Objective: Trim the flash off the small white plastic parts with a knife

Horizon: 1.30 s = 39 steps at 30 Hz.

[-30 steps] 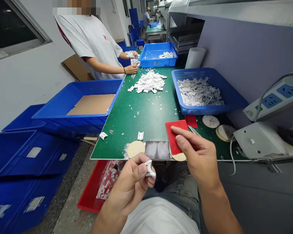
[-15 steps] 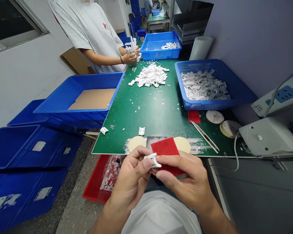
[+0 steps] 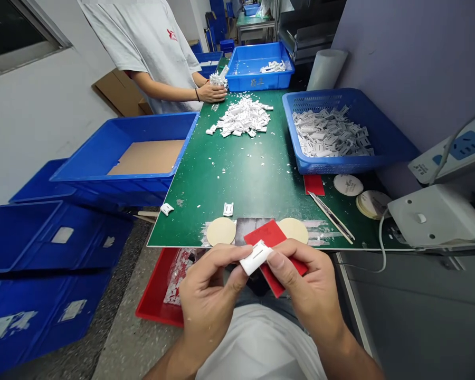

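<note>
- Left hand (image 3: 209,295): pinches small white slotted plastic part (image 3: 255,257) at tabletop's near edge.
- Right hand (image 3: 312,285): fingertips grip same part, plus flat red square sheet (image 3: 265,232) beneath.
- Smooth green tabletop (image 3: 237,184): two cream discs (image 3: 220,231), two loose white parts (image 3: 228,209); sparse chips between these and white pile (image 3: 244,117).

On the desk (image 3: 206,182), the heap (image 3: 243,117) lies before the tray (image 3: 241,83) and left of the basket (image 3: 340,166). Near the front edge, a plate (image 3: 248,227) sits between two discs (image 3: 220,231). The knife (image 3: 330,216) lies before the basket.
</note>
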{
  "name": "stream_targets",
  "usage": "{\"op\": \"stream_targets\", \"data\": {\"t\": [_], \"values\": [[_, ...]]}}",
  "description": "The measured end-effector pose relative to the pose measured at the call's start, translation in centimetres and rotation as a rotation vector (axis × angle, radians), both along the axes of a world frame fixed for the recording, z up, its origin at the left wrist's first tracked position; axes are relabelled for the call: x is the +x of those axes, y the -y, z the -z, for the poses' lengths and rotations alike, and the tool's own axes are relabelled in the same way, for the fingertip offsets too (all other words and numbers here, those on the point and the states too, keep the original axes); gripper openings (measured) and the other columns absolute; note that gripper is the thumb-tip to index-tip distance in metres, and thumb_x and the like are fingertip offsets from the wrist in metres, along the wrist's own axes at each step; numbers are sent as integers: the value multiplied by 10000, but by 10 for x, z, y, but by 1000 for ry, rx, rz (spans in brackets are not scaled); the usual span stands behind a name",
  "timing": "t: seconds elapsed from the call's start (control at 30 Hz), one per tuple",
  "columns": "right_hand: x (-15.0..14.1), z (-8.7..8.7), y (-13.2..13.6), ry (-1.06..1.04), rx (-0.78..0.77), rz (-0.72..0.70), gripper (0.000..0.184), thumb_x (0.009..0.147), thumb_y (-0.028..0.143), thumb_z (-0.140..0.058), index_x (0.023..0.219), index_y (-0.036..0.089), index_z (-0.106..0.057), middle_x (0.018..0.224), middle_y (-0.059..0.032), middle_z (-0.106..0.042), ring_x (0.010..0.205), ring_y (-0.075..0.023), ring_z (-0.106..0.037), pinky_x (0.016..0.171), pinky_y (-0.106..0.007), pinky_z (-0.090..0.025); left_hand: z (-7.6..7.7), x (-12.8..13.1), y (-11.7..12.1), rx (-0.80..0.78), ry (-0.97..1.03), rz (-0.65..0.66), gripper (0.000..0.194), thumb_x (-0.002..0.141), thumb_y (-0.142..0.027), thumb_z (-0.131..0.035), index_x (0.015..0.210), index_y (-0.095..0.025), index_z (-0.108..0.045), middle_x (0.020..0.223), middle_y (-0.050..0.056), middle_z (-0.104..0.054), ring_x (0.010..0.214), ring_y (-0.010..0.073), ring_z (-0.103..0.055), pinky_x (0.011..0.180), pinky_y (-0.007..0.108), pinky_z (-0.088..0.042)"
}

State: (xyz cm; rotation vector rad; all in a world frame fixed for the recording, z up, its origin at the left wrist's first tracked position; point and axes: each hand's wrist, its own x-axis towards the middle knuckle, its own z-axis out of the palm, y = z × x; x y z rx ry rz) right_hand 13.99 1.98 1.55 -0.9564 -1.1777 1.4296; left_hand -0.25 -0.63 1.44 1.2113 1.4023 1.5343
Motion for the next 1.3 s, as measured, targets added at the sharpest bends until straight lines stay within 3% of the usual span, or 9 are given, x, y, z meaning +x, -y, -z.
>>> {"op": "stream_targets", "data": {"t": [0.33, 0.43, 0.57, 0.67, 0.8, 0.93, 1.07, 1.2, 1.3], "values": [[-2, 6, -2, -5, -14, -11, 178, 849, 345, -645, 795, 187, -707, 688, 5, -647, 618, -114, -545, 596, -223, -451, 2, 2, 1, 64, -90, -17, 313, 722, -36, -723, 920, -269, -786, 868, 49, -725, 827, 206, -640, 747, 286, -488], [-1, 13, -6, -72, -87, -82, 202, 828, 363, -667, 757, 174, -679, 668, 17, -613, 588, -92, -500, 576, -210, -423, -1, -6, 2, 105, -154, 81, 374, 698, -2, -719, 952, -269, -785, 860, 59, -719, 792, 207, -640, 727, 293, -485], [12, 22, -15, -69, -182, -295, 230, 799, 377, -696, 741, 157, -669, 644, 15, -598, 548, -79, -465, 511, -201, -368, -3, -39, -6, -33, -243, 318, 512, 747, -59, -702, 1205, -287, -669, 907, 59, -713, 829, 207, -642, 783, 310, -489], [27, 20, -32, 1, -202, -454, 222, 753, 370, -739, 715, 160, -679, 619, 5, -620, 507, -88, -481, 461, -209, -340, 7, -84, -26, -114, -446, 130, 493, 818, -188, -654, 1296, -281, -577, 1122, 77, -672, 982, 238, -627, 833, 334, -489], [45, 7, -76, -311, -92, -141, 293, 734, 483, -727, 673, 209, -644, 540, 58, -513, 414, -58, -366, 419, -207, -310, 39, -148, -63, -181, -993, -221, 509, 867, -250, -550, 1372, -215, -499, 1370, 127, -524, 1230, 310, -488, 1039, 451, -358], [46, 10, -104, -451, -177, 114, 300, 826, 518, -612, 924, 240, -666, 595, 80, -429, 396, -44, -261, 376, -187, -251, 67, -178, -83, -271, -1104, -195, 397, 853, -265, -531, 1224, -162, -628, 1318, 162, -558, 1232, 343, -482, 1070, 481, -308], [34, 37, -82, -426, -227, 137, 288, 838, 458, -627, 976, 210, -673, 564, 81, -407, 414, -42, -278, 391, -171, -252, 68, -176, -83, -294, -1029, -179, 355, 853, -325, -511, 1095, -125, -677, 1151, 174, -638, 1058, 334, -588, 980, 482, -393], [23, 55, -46, -342, -252, 146, 196, 808, 339, -693, 927, 183, -695, 584, 60, -465, 470, -36, -329, 423, -150, -267, 39, -146, -95, -285, -900, 65, 352, 819, -374, -583, 1088, -166, -674, 1051, 101, -692, 899, 249, -650, 790, 354, -515], [20, 54, -34, -302, -277, 137, 189, 793, 339, -708, 893, 179, -711, 587, 54, -475, 488, -39, -352, 434, -147, -288, 1, -94, -129, -137, -693, 526, 264, 790, -379, -669, 967, -185, -701, 989, 75, -705, 889, 220, -652, 739, 295, -518]]}}
